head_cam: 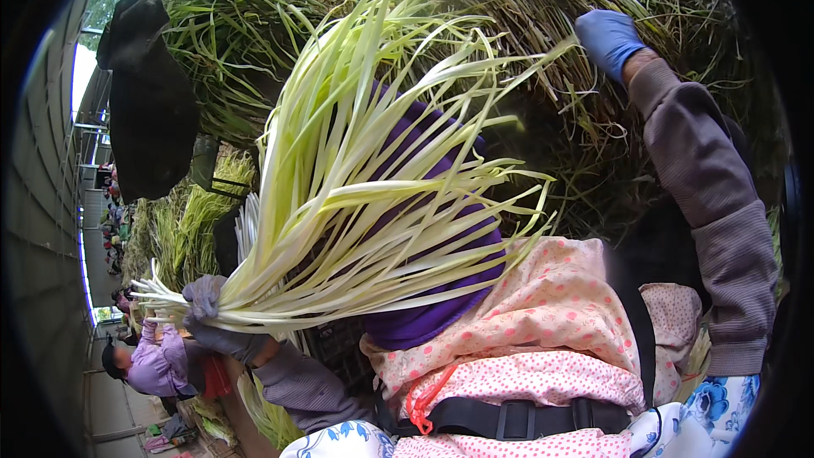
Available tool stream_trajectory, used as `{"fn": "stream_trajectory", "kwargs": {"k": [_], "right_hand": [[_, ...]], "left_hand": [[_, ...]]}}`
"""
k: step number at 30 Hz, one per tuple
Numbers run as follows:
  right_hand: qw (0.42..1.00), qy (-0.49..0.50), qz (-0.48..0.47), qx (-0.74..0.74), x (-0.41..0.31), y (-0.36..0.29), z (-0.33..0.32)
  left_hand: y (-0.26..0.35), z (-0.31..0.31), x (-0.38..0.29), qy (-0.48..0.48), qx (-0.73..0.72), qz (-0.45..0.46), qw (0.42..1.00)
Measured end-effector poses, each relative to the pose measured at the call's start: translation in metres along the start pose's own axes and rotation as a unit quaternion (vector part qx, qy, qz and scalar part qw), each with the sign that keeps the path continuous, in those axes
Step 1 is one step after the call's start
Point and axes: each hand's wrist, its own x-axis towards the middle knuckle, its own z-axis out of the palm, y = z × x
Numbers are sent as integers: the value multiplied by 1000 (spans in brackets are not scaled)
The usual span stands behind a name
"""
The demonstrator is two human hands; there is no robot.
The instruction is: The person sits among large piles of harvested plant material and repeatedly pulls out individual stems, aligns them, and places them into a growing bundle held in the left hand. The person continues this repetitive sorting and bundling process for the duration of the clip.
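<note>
My left hand (222, 324), in a grey glove, is closed around the white lower stalks of a large bunch of pale yellow-green blanched chives or similar leaf vegetable (331, 203). The stalk ends stick out to the left of the fist. From there, the long flat leaves fan up and right across a purple cloth (458, 229) over my lap. At the upper right my right hand (607, 41), in a blue glove, is closed at the tip of an outstretched leaf. Its fingertips are hidden. Behind that hand lies a heap of green and brown withered leaves (521, 32).
More green leaves (235, 32) are piled at the upper left beside a hanging black cloth (149, 102). A dark plastic crate (337, 350) stands below the bunch. At the left, a person in a purple top (159, 359) works near further leaf piles (191, 229).
</note>
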Motion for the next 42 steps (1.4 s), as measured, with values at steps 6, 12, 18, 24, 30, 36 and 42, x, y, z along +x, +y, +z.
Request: {"fn": "stream_trajectory", "kwargs": {"k": [6,12,18,24,30,36,42], "right_hand": [[952,214,-41,216,7,12,-33],[836,337,-251,352,-24,-61,-91],[881,369,-242,171,-15,-95,-99],[900,224,-271,258,-13,-101,-73],[869,65,-364,330,-93,-86,-67],[983,-133,-121,-35,-35,-44,-27],[888,270,-18,372,-7,-24,-79]], "left_hand": [[7,-26,-4,-40,-20,-33,998],[1,-36,2,-49,-53,-69,995],[-9,-24,3,-35,-50,-75,995],[-20,-13,6,-21,-19,-9,1000],[-17,-13,5,0,-1,-21,1000],[-11,-11,5,-24,-15,-24,999],[-16,-2,8,-68,-45,-41,996]]}}
